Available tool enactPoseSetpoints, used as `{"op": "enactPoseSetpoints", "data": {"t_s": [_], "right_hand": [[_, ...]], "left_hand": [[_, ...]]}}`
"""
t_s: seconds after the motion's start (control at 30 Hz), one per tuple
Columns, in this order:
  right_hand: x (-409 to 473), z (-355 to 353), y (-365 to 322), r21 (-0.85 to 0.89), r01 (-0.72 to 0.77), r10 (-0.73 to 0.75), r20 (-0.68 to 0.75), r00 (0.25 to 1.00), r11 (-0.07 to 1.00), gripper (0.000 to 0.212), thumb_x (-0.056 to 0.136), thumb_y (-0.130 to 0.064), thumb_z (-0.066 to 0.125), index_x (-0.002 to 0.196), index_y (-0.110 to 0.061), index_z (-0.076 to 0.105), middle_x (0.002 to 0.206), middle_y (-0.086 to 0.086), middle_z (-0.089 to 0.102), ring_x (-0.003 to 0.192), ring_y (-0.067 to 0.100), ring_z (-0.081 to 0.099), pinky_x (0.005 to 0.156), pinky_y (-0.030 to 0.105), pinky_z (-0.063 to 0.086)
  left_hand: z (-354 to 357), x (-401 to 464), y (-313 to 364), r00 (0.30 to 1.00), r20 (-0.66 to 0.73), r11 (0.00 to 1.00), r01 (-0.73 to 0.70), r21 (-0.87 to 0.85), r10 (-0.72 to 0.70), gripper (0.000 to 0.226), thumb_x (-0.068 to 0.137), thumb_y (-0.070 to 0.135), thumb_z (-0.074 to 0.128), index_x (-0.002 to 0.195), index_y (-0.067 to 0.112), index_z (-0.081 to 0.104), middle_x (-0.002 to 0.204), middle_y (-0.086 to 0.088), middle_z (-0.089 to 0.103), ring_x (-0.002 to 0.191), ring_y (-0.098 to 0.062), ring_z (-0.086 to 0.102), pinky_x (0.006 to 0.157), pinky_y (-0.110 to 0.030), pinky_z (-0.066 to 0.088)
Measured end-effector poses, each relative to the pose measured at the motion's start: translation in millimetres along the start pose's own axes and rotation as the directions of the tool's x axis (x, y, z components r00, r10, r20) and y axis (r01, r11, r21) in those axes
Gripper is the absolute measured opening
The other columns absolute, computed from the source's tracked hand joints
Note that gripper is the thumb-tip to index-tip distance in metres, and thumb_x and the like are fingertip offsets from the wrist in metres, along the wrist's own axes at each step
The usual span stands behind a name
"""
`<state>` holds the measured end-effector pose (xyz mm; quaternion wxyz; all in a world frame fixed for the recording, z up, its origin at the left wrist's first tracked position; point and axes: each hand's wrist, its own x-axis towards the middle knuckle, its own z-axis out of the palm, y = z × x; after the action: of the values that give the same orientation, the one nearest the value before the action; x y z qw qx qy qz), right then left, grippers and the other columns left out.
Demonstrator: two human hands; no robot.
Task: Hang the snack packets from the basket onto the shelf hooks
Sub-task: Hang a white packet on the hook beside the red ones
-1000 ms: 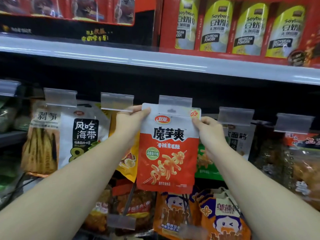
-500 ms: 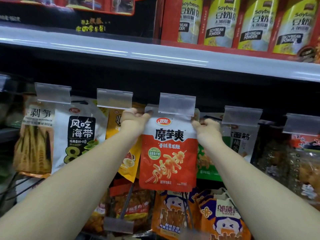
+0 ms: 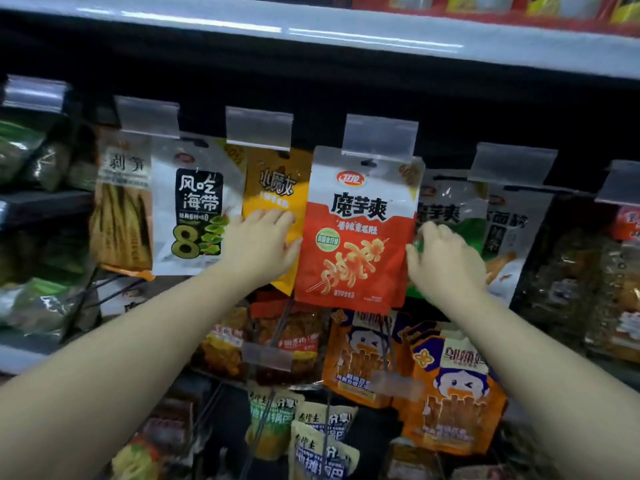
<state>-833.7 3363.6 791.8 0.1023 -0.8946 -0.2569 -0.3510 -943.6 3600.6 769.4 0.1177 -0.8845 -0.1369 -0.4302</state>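
A red and white snack packet hangs by its top hole from the shelf hook under a clear tag holder, in the middle of the row. My left hand lies flat to its left, over a yellow packet, thumb touching the red packet's left edge. My right hand is at the packet's right edge, fingers loosely curled and holding nothing. The basket is out of view.
Neighbouring hooks carry a white seaweed packet, a yellow packet and a green and white packet. Orange packets hang on the row below. The upper shelf edge juts out overhead.
Both hands let go of the red packet's top corners and slid down to its sides. The packet now hangs from the hook on its own. The camera has tilted down.
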Motion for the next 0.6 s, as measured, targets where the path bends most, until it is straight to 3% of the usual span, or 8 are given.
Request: {"op": "enactPoseSetpoints", "data": {"t_s": [0.07, 0.17, 0.43, 0.6], "right_hand": [[-16.4, 4.0, -4.7, -0.041, 0.079, -0.078, 0.021, 0.997, 0.996, 0.029, 0.095, -0.036, 0.044, 0.106, -0.01, 0.051, 0.106, 0.01, 0.06, 0.098, 0.032, 0.057, 0.076, 0.039, 0.044], [-45.8, 9.1, -17.8, -0.038, 0.132, -0.127, 0.115, 0.985, 0.991, 0.028, 0.097, -0.035, 0.041, 0.11, -0.012, 0.05, 0.107, 0.008, 0.058, 0.102, 0.03, 0.054, 0.08, 0.039, 0.044], [-154.9, 14.3, -72.1, -0.054, 0.093, -0.075, 0.262, 0.962, 0.994, 0.031, 0.096, -0.033, 0.04, 0.114, -0.01, 0.05, 0.111, 0.011, 0.057, 0.108, 0.032, 0.051, 0.083, 0.043, 0.043], [-240.9, 26.6, -113.3, -0.022, 0.033, -0.023, 0.369, 0.929, 0.999, 0.033, 0.095, -0.027, 0.044, 0.12, -0.007, 0.049, 0.117, 0.015, 0.057, 0.112, 0.035, 0.049, 0.082, 0.044, 0.042]], "left_hand": [[2.7, -21.3, -3.7, 0.998, 0.044, 0.997, -0.056, 0.047, 0.054, 0.036, 0.086, 0.043, 0.051, 0.098, 0.014, 0.067, 0.087, -0.005, 0.069, 0.08, -0.03, 0.065, 0.065, -0.04, 0.051], [3.1, -52.6, -8.5, 0.989, 0.116, 0.993, -0.101, 0.07, 0.092, 0.033, 0.086, 0.041, 0.059, 0.1, 0.013, 0.068, 0.086, -0.006, 0.07, 0.078, -0.03, 0.066, 0.062, -0.037, 0.048], [-10.5, -154.4, -30.4, 0.954, 0.214, 0.978, -0.202, -0.049, 0.208, 0.032, 0.088, 0.04, 0.054, 0.1, 0.012, 0.066, 0.09, -0.007, 0.068, 0.084, -0.032, 0.064, 0.067, -0.038, 0.047], [-9.6, -236.8, -46.6, 0.903, 0.322, 0.95, -0.221, -0.221, 0.285, 0.035, 0.092, 0.04, 0.049, 0.108, 0.014, 0.065, 0.1, -0.007, 0.069, 0.093, -0.031, 0.064, 0.072, -0.041, 0.05]]}}
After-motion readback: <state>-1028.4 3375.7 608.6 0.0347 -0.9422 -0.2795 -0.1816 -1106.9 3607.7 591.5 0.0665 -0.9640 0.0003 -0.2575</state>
